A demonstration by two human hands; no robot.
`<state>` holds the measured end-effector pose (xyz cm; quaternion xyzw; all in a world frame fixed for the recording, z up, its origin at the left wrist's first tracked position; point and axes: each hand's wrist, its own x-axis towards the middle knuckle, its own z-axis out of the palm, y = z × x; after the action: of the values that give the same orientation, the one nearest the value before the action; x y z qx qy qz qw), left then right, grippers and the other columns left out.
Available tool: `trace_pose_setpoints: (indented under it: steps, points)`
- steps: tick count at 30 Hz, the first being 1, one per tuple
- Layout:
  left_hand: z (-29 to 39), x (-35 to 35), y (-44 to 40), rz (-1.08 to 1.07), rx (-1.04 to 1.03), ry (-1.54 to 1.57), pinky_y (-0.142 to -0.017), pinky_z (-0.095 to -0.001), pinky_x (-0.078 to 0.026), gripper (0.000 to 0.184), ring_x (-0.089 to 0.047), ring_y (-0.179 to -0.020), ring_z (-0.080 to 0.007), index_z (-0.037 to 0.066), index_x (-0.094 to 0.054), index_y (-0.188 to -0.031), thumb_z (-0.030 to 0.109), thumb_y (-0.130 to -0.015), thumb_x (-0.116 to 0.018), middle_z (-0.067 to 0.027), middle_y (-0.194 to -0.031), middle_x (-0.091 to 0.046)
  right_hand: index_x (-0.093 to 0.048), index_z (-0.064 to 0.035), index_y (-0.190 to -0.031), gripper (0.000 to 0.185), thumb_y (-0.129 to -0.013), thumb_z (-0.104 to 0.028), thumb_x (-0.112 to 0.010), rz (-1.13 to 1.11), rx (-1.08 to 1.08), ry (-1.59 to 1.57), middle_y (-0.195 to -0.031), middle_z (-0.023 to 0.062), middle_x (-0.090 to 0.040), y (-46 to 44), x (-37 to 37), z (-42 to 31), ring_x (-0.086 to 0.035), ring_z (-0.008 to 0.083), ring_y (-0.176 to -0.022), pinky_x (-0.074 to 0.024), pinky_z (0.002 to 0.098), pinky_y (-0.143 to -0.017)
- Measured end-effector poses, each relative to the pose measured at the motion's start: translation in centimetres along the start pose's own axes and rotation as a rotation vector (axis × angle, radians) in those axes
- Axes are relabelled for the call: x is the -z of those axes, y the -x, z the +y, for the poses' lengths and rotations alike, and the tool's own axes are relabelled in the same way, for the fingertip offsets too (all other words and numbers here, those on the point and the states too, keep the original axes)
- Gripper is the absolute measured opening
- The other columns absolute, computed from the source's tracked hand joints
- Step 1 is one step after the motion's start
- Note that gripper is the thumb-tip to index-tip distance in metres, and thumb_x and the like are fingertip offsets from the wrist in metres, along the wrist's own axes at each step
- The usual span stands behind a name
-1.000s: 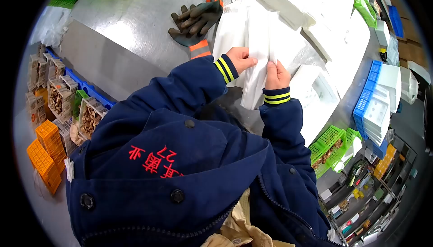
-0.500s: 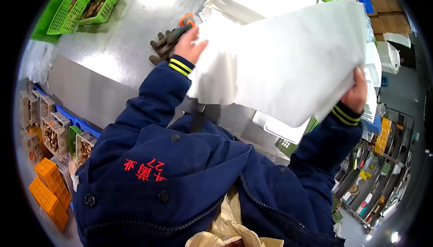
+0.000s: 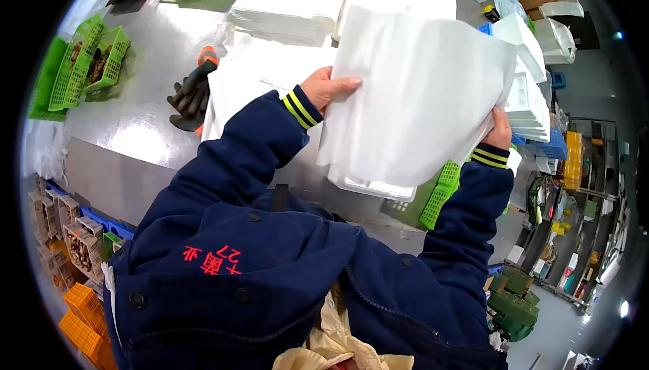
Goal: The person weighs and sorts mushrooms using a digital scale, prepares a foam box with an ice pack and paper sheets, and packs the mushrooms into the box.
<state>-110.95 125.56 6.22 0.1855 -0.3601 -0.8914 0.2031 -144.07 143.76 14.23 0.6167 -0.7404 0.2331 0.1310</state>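
A large white sheet of paper (image 3: 419, 93) stretches between my two hands. My left hand (image 3: 326, 89) pinches its left edge, the thumb lying on top. At the right edge my right hand (image 3: 499, 130) grips the sheet, with some fingers hidden. Beneath the sheet, a white tray (image 3: 378, 189) shows only its near edge. Stacks of white paper (image 3: 287, 2) lie beyond my left hand, with looser sheets (image 3: 247, 69) nearer. Dark work gloves (image 3: 193, 93) with orange cuffs rest to the left of these sheets.
Green baskets (image 3: 78, 76) with brown produce stand on the metal table (image 3: 145, 79) at left. White foam boxes (image 3: 524, 100) are stacked at right, near a green basket (image 3: 443, 194). Orange crates (image 3: 82, 326) sit low at left, and shelving (image 3: 581, 235) stands far right.
My view has turned to the right. Both hands have carried the paper rightward from beside the loose sheets to above the white tray, and they are now closer together.
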Motion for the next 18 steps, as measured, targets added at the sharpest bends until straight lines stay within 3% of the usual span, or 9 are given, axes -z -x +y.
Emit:
trace_pose_setpoints:
  steps: [3, 5, 7, 10, 11, 14, 15, 18]
  points:
    - [-0.7, -1.7, -0.8, 0.039, -0.005, -0.038, -0.078, -0.034, -0.051, 0.047, -0.06, -0.083, -0.0208, -0.005, -0.047, -0.112, 0.024, -0.078, -0.065, -0.0127, -0.094, -0.059, -0.055, 0.0053, -0.102, 0.024, -0.084, -0.011, -0.05, 0.213, -0.841, -1.219, -0.094, 0.0135, -0.06, 1.3, -1.3, -1.6, -0.06, 0.0192, -0.079, -0.0497, 0.0274, -0.069]
    - [-1.4, -4.0, -0.6, -0.021, -0.037, 0.036, -0.08, -0.0346, -0.05, 0.047, -0.06, -0.087, -0.0217, -0.004, -0.047, -0.113, 0.023, -0.078, -0.065, -0.0135, -0.097, -0.059, -0.057, 0.0031, -0.094, 0.019, -0.084, -0.012, -0.053, 0.145, -0.776, -1.044, -0.084, 0.0079, -0.061, 2.5, -2.8, -0.5, -0.059, 0.0139, -0.074, -0.0488, 0.0244, -0.065]
    - [-2.3, -6.4, 0.0, -0.233, 0.032, 0.119, -0.089, -0.037, -0.043, 0.046, -0.054, -0.101, -0.0233, -0.001, -0.046, -0.117, 0.017, -0.078, -0.061, -0.0137, -0.108, -0.056, -0.058, 0.0021, -0.092, 0.018, -0.083, -0.013, -0.054, 0.039, -0.784, -0.96, -0.083, 0.0058, -0.062, 3.8, -5.9, 1.4, -0.059, 0.0115, -0.073, -0.0476, 0.023, -0.063]
    - [-4.6, -9.3, 0.6, -0.497, 0.035, 0.234, -0.095, -0.0365, -0.036, 0.051, -0.05, -0.106, -0.024, 0.003, -0.044, -0.123, 0.011, -0.075, -0.06, -0.0117, -0.114, -0.054, -0.058, 0.0032, -0.096, 0.024, -0.083, -0.017, -0.056, -0.151, -0.748, -1.341, -0.083, 0.0044, -0.062, 4.6, -8.7, -2.0, -0.058, 0.0096, -0.075, -0.046, 0.0215, -0.066]
    - [-4.4, -10.2, 0.8, -0.487, 0.031, 0.149, -0.094, -0.0368, -0.037, 0.05, -0.05, -0.106, -0.0244, 0.003, -0.045, -0.123, 0.012, -0.076, -0.06, -0.0105, -0.114, -0.054, -0.057, 0.0032, -0.099, 0.027, -0.082, -0.018, -0.057, -0.245, -0.716, -1.419, -0.085, 0.005, -0.062, 4.7, -8.8, -3.6, -0.058, 0.0104, -0.078, -0.0459, 0.0217, -0.068]
    - [-6.1, -7.9, -1.3, -0.026, 0.133, -0.116, -0.09, -0.0359, -0.041, 0.041, -0.053, -0.101, -0.0232, 0.001, -0.047, -0.119, 0.016, -0.082, -0.057, -0.0126, -0.11, -0.055, -0.057, 0.0031, -0.1, 0.028, -0.082, -0.018, -0.058, -0.474, -0.558, -1.492, -0.087, 0.0057, -0.062, 4.9, -9.1, -6.4, -0.058, 0.0115, -0.08, -0.046, 0.0226, -0.07]
    - [-6.5, -6.8, -1.7, -0.006, 0.084, -0.079, -0.085, -0.0334, -0.045, 0.04, -0.057, -0.093, -0.0214, -0.001, -0.05, -0.113, 0.019, -0.08, -0.062, -0.0133, -0.103, -0.059, -0.056, 0.003, -0.101, 0.028, -0.082, -0.018, -0.058, -0.524, -0.495, -1.485, -0.088, 0.0059, -0.062, 5.0, -9.4, -7.0, -0.058, 0.0118, -0.081, -0.046, 0.0229, -0.071]
    - [-8.1, -5.7, -1.8, 0.136, -0.013, -0.136, -0.083, -0.0328, -0.046, 0.039, -0.058, -0.092, -0.0207, -0.001, -0.05, -0.113, 0.018, -0.081, -0.062, -0.0127, -0.102, -0.059, -0.056, 0.0029, -0.102, 0.03, -0.082, -0.018, -0.058, -0.595, -0.256, -1.341, -0.091, 0.0066, -0.061, 5.2, -11.2, -8.0, -0.058, 0.0128, -0.083, -0.0461, 0.0238, -0.072]
